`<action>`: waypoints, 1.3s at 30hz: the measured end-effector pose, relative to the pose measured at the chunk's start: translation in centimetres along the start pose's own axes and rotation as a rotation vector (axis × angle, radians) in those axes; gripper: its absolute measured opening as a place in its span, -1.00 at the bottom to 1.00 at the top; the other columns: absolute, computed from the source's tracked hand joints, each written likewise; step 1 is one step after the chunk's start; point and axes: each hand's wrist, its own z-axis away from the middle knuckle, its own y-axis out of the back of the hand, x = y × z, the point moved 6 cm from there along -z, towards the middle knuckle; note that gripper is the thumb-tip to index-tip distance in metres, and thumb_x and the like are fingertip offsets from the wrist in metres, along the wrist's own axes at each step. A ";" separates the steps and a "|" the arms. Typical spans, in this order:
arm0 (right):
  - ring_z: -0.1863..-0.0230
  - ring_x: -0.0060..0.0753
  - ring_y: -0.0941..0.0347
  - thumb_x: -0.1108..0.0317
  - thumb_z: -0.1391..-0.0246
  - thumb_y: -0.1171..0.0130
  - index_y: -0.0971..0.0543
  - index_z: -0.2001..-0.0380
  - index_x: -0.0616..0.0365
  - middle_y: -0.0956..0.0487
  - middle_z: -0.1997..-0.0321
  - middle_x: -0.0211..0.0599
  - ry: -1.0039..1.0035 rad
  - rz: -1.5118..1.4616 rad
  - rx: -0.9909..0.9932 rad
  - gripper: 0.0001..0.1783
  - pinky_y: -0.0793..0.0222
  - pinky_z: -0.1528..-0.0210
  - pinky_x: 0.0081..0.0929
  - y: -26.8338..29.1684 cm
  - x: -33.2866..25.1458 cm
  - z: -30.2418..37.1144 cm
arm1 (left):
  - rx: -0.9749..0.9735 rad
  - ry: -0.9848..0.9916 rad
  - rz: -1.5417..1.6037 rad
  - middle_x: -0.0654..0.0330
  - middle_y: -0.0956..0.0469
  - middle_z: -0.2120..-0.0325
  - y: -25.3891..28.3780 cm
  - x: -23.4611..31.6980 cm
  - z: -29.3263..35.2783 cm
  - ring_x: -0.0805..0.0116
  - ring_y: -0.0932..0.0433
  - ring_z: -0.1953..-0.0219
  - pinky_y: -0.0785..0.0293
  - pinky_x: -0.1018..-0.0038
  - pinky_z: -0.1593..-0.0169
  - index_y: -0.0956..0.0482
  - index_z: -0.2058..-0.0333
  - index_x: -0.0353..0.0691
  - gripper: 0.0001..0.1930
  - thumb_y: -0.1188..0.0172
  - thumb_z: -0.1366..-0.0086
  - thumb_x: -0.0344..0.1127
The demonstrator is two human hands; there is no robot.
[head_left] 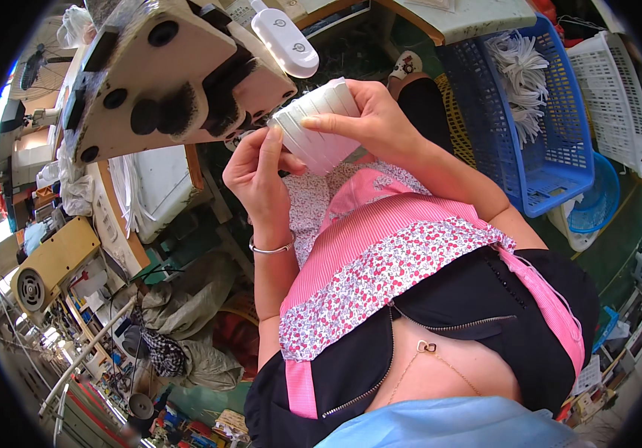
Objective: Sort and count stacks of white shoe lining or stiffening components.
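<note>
Both my hands hold a bundle of white flat tape (pixel 321 123) in front of the apron, its bands lying side by side. My left hand (pixel 258 173) pinches its left edge between thumb and fingers. My right hand (pixel 369 123) grips the right side, thumb lying across the bands and fingers mostly hidden behind. Just beyond the bundle stands the pale, lint-covered head of a sewing machine (pixel 186 75). A white lamp (pixel 285 37) glows above the bundle.
White strips (pixel 128 196) hang over the machine table (pixel 164 198) at left. At right, a blue basket (pixel 556 168) holds more white strips (pixel 521 71), beside a white crate (pixel 619 104) and a round blue basket (pixel 596 198). Crumpled cloth (pixel 194 313) lies at lower left.
</note>
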 end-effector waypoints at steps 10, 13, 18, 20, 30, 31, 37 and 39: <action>0.34 -0.62 -0.53 0.23 0.02 -0.41 -0.62 0.25 0.30 -0.66 0.35 -0.30 0.061 0.150 -0.104 -0.64 -0.46 0.25 -0.58 0.0 -0.8 -1.8 | 0.018 -0.013 -0.046 0.11 -0.61 0.57 -0.1 0.6 0.0 0.44 -0.59 0.62 -0.55 0.61 0.56 -0.61 0.28 -0.44 -0.86 -0.23 -0.29 -0.44; 0.35 -0.64 -0.52 0.24 0.01 -0.41 -0.62 0.26 0.28 -0.65 0.36 -0.33 0.050 0.122 -0.083 -0.66 -0.45 0.27 -0.59 -0.3 -0.5 -1.4 | 0.035 -0.007 -0.058 0.17 -0.60 0.61 0.0 1.1 -0.1 0.50 -0.58 0.63 -0.48 0.66 0.53 -0.62 0.30 -0.44 -0.88 -0.22 -0.29 -0.46; 0.36 -0.70 -0.49 0.27 -0.05 -0.38 -0.60 0.30 0.22 -0.61 0.38 -0.43 0.058 -0.070 -0.078 -0.74 -0.43 0.31 -0.63 -1.2 1.5 -0.2 | -0.002 -0.042 -0.139 0.21 -0.58 0.61 1.1 1.3 -1.0 0.55 -0.49 0.67 -0.37 0.69 0.56 -0.63 0.31 -0.42 -0.91 -0.23 -0.27 -0.48; 0.33 -0.73 -0.50 0.37 -0.08 -0.35 -0.59 0.26 0.23 -0.61 0.34 -0.44 0.055 -0.059 -0.054 -0.79 -0.45 0.26 -0.65 -1.4 1.4 0.1 | -0.013 -0.051 -0.168 0.20 -0.57 0.59 1.4 1.4 -1.2 0.56 -0.44 0.69 -0.33 0.70 0.59 -0.63 0.32 -0.42 -0.91 -0.23 -0.26 -0.49; 0.35 -0.63 -0.53 0.33 -0.01 -0.35 -0.62 0.29 0.27 -0.65 0.38 -0.35 0.082 0.093 -0.060 -0.76 -0.47 0.29 -0.56 -1.3 0.2 -1.1 | -0.080 0.038 -0.093 0.27 -0.53 0.62 0.7 0.6 -1.0 0.62 -0.41 0.70 -0.26 0.71 0.62 -0.62 0.39 -0.39 -0.90 -0.24 -0.28 -0.46; 0.35 -0.63 -0.53 0.33 -0.01 -0.35 -0.62 0.29 0.27 -0.65 0.38 -0.35 0.080 0.095 -0.060 -0.76 -0.47 0.29 -0.56 -1.3 0.1 -1.3 | -0.072 0.028 -0.073 0.29 -0.53 0.62 0.8 0.6 -0.9 0.63 -0.43 0.69 -0.27 0.72 0.61 -0.63 0.38 -0.39 -0.90 -0.27 -0.27 -0.45; 0.34 -0.63 -0.53 0.32 -0.04 -0.35 -0.61 0.28 0.28 -0.64 0.37 -0.34 0.074 0.115 -0.087 -0.75 -0.47 0.27 -0.57 -1.6 0.5 -1.2 | -0.034 0.000 -0.076 0.31 -0.52 0.63 0.8 0.9 -0.9 0.64 -0.40 0.69 -0.24 0.71 0.61 -0.63 0.38 -0.39 -0.91 -0.29 -0.24 -0.47; 0.33 -0.66 -0.51 0.30 -0.08 -0.34 -0.60 0.26 0.26 -0.63 0.35 -0.38 0.044 -0.019 -0.070 -0.74 -0.46 0.27 -0.61 -2.0 1.1 -0.4 | -0.023 -0.007 -0.131 0.32 -0.49 0.64 1.2 1.1 -1.2 0.66 -0.34 0.70 -0.18 0.72 0.61 -0.63 0.40 -0.38 -0.92 -0.26 -0.25 -0.48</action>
